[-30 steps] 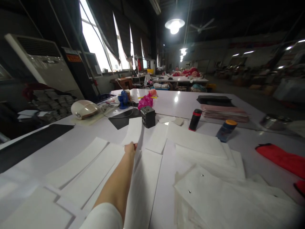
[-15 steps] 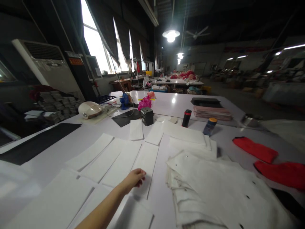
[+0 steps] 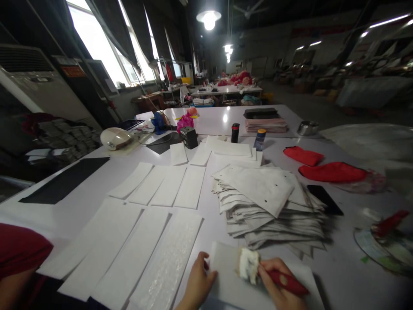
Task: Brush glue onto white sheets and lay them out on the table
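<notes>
White table (image 3: 213, 206): right hand (image 3: 280, 286) grips brush (image 3: 258, 269) over sheet (image 3: 230, 282).

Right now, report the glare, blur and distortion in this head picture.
Head view: the ceiling lamp and window are blown out; the lamp mirrors as a bright spot on the white table. Wide-angle bending curves the edges, and the far hall is soft. The left hand, right hand and red-handled brush are dim but readable.
</notes>
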{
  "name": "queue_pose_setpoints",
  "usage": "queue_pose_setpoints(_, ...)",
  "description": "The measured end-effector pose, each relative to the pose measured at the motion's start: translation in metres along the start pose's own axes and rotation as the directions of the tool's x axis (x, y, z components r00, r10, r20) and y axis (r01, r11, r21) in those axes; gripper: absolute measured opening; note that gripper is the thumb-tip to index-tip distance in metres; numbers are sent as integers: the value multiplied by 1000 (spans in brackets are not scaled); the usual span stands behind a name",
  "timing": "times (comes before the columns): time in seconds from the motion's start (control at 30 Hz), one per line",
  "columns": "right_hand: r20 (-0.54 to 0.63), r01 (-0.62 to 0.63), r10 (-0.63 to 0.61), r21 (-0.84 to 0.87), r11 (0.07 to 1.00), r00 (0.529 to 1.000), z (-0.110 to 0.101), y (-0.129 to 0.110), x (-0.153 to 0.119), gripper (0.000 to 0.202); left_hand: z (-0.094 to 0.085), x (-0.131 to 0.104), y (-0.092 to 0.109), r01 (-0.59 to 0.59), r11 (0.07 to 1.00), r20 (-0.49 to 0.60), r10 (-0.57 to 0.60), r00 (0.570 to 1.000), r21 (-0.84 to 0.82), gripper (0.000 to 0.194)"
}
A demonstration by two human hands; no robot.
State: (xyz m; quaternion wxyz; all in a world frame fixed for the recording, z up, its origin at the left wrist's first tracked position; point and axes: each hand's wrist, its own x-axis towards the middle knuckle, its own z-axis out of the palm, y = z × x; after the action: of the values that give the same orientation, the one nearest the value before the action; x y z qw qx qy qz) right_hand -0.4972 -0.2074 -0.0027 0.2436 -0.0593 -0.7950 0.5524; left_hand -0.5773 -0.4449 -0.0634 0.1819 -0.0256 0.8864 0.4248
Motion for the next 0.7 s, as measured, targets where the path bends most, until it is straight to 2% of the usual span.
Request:
queue_pose_setpoints(0.07,96,34,-38,53,998,995,39,-2,5,20,5,-3,1,5,1000,-16,-5,1000,29,37)
queue_pose_setpoints(0.13,137,41,-47,42,998,989,69,0,8,20,11,-6,-1,8,999,-10,-8,1000,31,33)
queue_pose_setpoints(0.2,142,29,-31,16,999,989,78,7,8,22,16,-8,-3,5,1000,-25,-5,1000,28,30)
queue_pose_setpoints(0.23,137,21,-21,2,1000,990,73,12,8,22,18,-8,-4,7,1000,-35,-6,999,28,30)
queue_pose_setpoints(0.3,119,-1,5,-28,1000,993,42,23,6,23,21,-9,-5,17,999,-46,-15,999,32,33)
queue_pose_setpoints(0.4,56,-32,39,-130,991,998,-36,46,-1,25,22,-8,-3,27,999,-38,-26,999,32,33)
queue_pose_setpoints(0.47,-26,-63,58,-269,961,998,-91,62,-10,27,22,-8,-3,22,1000,-27,-21,999,21,29)
queue_pose_setpoints(0.53,-78,-94,69,-382,920,995,-134,77,-19,31,23,-9,-4,8,1000,-23,-8,1000,12,25)
queue_pose_setpoints(0.6,-108,-118,78,-443,888,991,-160,84,-26,31,23,-9,-4,2,1000,-29,-2,1000,9,21)
queue_pose_setpoints(0.7,-199,-104,8,-478,872,980,-172,67,-28,27,21,-9,-4,12,1000,-47,-12,999,-5,19)
